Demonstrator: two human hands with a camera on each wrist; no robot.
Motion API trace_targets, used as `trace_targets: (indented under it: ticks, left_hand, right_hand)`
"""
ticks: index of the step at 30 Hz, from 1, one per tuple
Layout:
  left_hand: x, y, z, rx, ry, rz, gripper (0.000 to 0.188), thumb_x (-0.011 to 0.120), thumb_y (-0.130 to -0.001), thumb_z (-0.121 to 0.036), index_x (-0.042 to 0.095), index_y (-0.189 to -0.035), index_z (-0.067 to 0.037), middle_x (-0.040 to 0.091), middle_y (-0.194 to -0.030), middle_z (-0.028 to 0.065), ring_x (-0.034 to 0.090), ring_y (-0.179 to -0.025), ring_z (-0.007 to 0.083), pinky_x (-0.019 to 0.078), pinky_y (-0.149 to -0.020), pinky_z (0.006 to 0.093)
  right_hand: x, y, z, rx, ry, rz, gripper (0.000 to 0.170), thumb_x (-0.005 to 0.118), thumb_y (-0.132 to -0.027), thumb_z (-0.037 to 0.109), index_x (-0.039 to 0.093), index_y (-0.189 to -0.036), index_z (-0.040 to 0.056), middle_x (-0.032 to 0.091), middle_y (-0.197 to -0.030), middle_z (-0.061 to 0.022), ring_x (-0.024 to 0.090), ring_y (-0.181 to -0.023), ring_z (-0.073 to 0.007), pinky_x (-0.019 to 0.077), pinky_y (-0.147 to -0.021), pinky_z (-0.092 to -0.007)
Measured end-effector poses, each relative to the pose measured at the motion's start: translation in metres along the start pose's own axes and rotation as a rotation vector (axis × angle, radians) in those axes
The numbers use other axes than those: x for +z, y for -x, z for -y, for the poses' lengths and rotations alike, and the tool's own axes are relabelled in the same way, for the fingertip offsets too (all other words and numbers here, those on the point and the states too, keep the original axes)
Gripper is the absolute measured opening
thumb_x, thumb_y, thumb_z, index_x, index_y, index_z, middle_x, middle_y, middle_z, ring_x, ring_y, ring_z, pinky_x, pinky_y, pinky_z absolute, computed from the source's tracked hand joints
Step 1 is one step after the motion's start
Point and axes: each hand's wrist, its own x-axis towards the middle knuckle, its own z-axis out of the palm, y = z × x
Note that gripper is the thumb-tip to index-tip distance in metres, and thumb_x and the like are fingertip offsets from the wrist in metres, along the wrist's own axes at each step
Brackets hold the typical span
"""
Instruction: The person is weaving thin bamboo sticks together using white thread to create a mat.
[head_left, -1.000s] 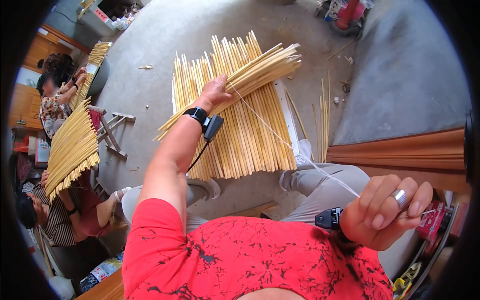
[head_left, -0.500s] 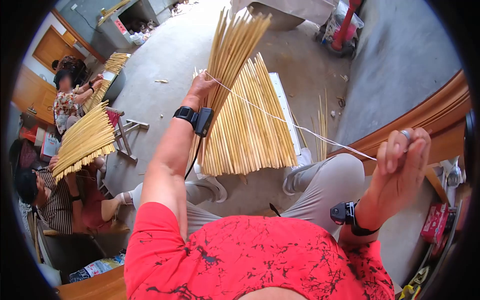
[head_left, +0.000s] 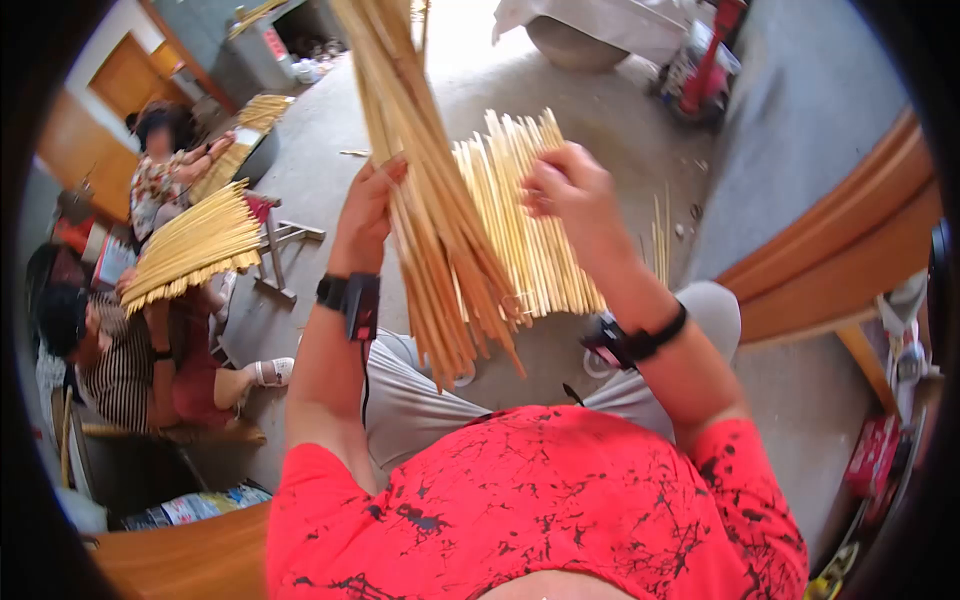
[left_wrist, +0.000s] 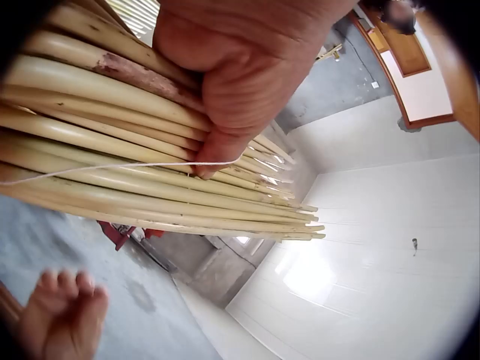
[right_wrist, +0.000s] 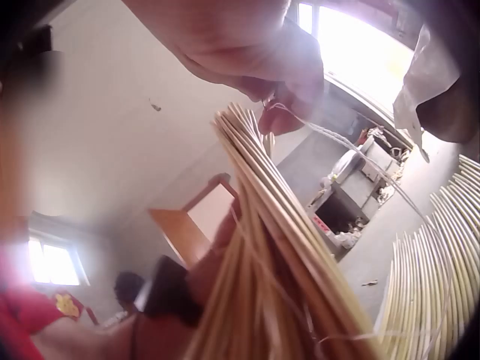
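Observation:
My left hand point(head_left: 364, 210) grips a thick bundle of pale yellow stalks point(head_left: 425, 190), raised in front of me with its lower end over my lap. A thin white string point(left_wrist: 112, 166) crosses the bundle at the thumb in the left wrist view. Ahead and to the right, my right hand point(head_left: 578, 200) pinches the white string, which hangs in a loose double strand point(right_wrist: 349, 142) from its fingertips near the bundle's end. Behind both hands lies a flat row of similar stalks point(head_left: 545, 250), partly hidden by the bundle and the right hand.
At the left, a seated person in stripes point(head_left: 115, 375) holds a sheet of stalks point(head_left: 200, 245), near a wooden stool point(head_left: 275, 255). Another person point(head_left: 158, 185) works farther back. A wooden panel point(head_left: 830, 250) and a red box point(head_left: 873, 455) are on the right.
The left hand has lifted the bundle off the row and swung it upright, closer to me. The right hand, earlier pulling the string out to the right, has come forward and left beside the bundle.

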Motion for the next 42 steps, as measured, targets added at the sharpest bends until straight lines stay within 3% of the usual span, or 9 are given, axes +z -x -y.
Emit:
trace_targets:
  ticks: [3,7,15,19,20,22,27,35,42]
  left_hand:
    - [-0.005,0.025,0.013,-0.106,0.090,0.056,0.034,0.057,-0.082,-0.013,0.048,-0.110,0.002,0.060,-0.098,0.0121,0.062,-0.083,0.0193,0.0524,-0.070,0.0279]
    - [-0.020,0.038,0.028,-0.256,0.254,0.115,0.039,0.060,-0.080,-0.016,0.048,-0.110,0.004,0.060,-0.098,0.0142,0.062,-0.080,0.0209,0.0539,-0.068,0.0289]
    - [-0.066,0.036,0.044,-0.314,0.412,0.000,0.042,0.062,-0.077,-0.012,0.046,-0.110,0.007,0.059,-0.098,0.0181,0.062,-0.083,0.0262,0.0546,-0.070,0.0352]
    - [-0.091,0.040,0.051,-0.302,0.408,-0.099,0.040,0.062,-0.076,-0.011,0.047,-0.110,0.005,0.058,-0.099,0.0205,0.061,-0.086,0.0319,0.0535,-0.073,0.0430]
    - [-0.089,0.044,0.047,-0.284,0.340,-0.118,0.038,0.059,-0.080,-0.013,0.046,-0.111,0.006,0.059,-0.098,0.0169,0.062,-0.084,0.0260,0.0540,-0.071,0.0353]
    - [-0.093,0.047,0.041,-0.287,0.355,-0.158,0.037,0.059,-0.080,-0.013,0.046,-0.111,0.006,0.059,-0.098,0.0171,0.062,-0.084,0.0261,0.0541,-0.071,0.0356]
    - [-0.103,0.043,0.036,-0.297,0.376,-0.234,0.037,0.059,-0.080,-0.012,0.047,-0.110,0.005,0.059,-0.099,0.0173,0.062,-0.085,0.0268,0.0542,-0.072,0.0369]
    - [-0.102,0.040,0.031,-0.241,0.427,-0.315,0.034,0.058,-0.080,-0.009,0.049,-0.110,0.004,0.060,-0.098,0.0177,0.061,-0.086,0.0272,0.0542,-0.073,0.0376]
    - [-0.100,0.042,0.030,-0.245,0.465,-0.285,0.035,0.059,-0.078,-0.007,0.048,-0.110,0.005,0.059,-0.098,0.0186,0.062,-0.086,0.0270,0.0541,-0.073,0.0374]
  right_hand:
    - [0.034,-0.033,-0.049,-0.121,0.356,-0.015,0.015,0.052,-0.085,0.014,0.056,-0.089,0.0004,0.058,-0.078,-0.0053,0.055,-0.073,-0.0144,0.0438,-0.066,-0.0260]
    - [0.080,-0.043,-0.091,0.154,-0.371,0.236,0.010,0.061,-0.077,0.012,0.058,-0.079,0.0032,0.057,-0.073,-0.0041,0.053,-0.066,-0.0108,0.0429,-0.058,-0.0243]
    - [0.103,-0.055,-0.119,0.436,-0.529,0.348,0.013,0.061,-0.079,0.014,0.056,-0.090,0.0078,0.057,-0.077,-0.0006,0.055,-0.071,-0.0080,0.0446,-0.063,-0.0216]
    - [0.043,-0.085,-0.196,0.279,0.333,0.132,0.047,0.064,-0.078,0.026,0.049,-0.112,-0.0022,0.056,-0.103,-0.0142,0.053,-0.094,-0.0218,0.0434,-0.080,-0.0313]
    - [0.008,-0.092,-0.241,-0.035,0.727,-0.090,0.051,0.068,-0.073,0.027,0.050,-0.110,-0.0032,0.056,-0.102,-0.0171,0.053,-0.093,-0.0269,0.0425,-0.082,-0.0346]
    - [-0.067,-0.092,-0.267,0.306,1.009,-0.187,0.062,0.072,-0.067,0.031,0.048,-0.111,-0.0040,0.050,-0.108,-0.0211,0.047,-0.102,-0.0323,0.0382,-0.088,-0.0377]
    - [-0.109,-0.047,-0.280,0.366,1.385,-0.254,0.093,0.069,-0.063,0.049,0.028,-0.130,-0.0020,0.040,-0.123,-0.0191,0.031,-0.119,-0.0350,0.0238,-0.099,-0.0481]
    - [-0.121,-0.075,-0.257,0.587,0.960,-0.096,0.058,0.078,-0.058,0.026,0.052,-0.102,0.0010,0.055,-0.105,-0.0181,0.055,-0.098,-0.0312,0.0466,-0.079,-0.0367]
    - [-0.082,-0.077,-0.210,0.189,1.193,-0.008,0.046,0.073,-0.066,0.027,0.053,-0.098,0.0013,0.049,-0.104,-0.0220,0.050,-0.096,-0.0362,0.0437,-0.082,-0.0393]
